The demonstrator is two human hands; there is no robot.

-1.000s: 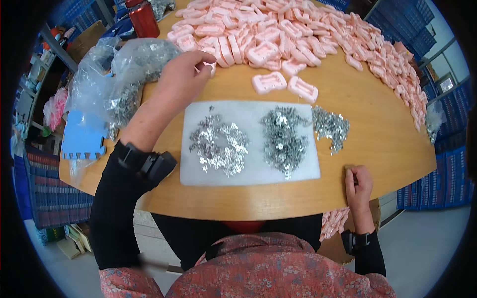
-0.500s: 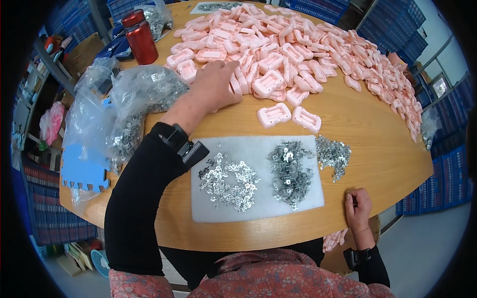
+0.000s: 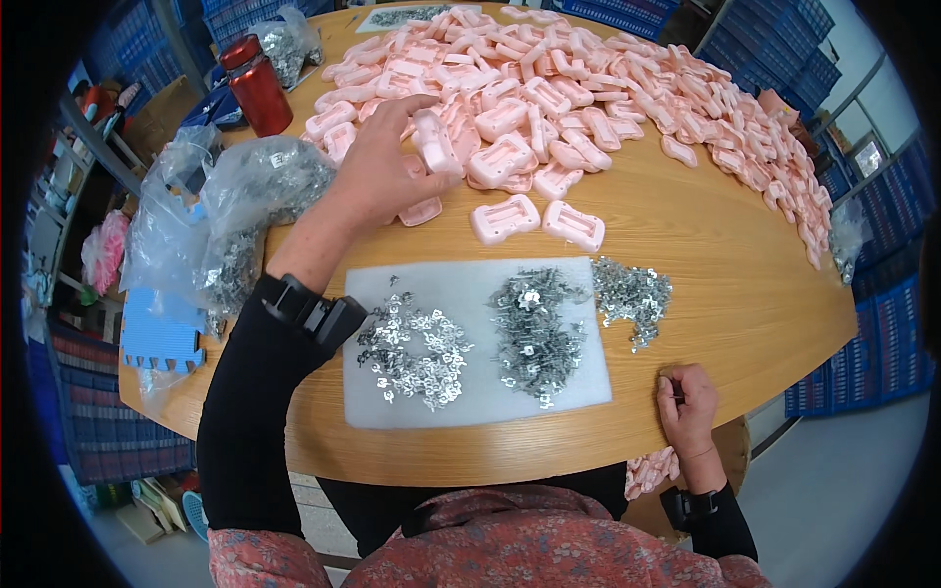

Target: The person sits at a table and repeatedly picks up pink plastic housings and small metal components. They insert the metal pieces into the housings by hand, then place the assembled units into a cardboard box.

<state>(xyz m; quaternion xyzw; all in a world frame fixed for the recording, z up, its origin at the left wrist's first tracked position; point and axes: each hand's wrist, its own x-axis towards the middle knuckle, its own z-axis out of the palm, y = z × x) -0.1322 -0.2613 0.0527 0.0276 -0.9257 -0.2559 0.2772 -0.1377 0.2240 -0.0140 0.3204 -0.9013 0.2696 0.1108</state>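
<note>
My left hand [image 3: 387, 167] reaches across the wooden table [image 3: 706, 265] and grips a pink plastic part [image 3: 432, 142] at the near edge of a large heap of the same pink parts [image 3: 588, 88]. Two more pink parts [image 3: 539, 220] lie apart from the heap. On a white foam sheet [image 3: 470, 402] in front of me lie two piles of small metal clips [image 3: 534, 333], and a third pile [image 3: 632, 294] sits just right of it. My right hand [image 3: 686, 412] rests at the table's near edge, fingers curled around a small metal piece.
Clear plastic bags of metal pieces [image 3: 245, 206] lie at the left, beside a blue foam piece [image 3: 162, 333]. A red bottle [image 3: 257, 88] stands at the far left. Blue bins [image 3: 774, 49] line the shelves around the table.
My left hand has moved from the heap's edge and closed on a pink part, lifting it. The view has tilted toward the far side. The right hand has stayed at the table edge.
</note>
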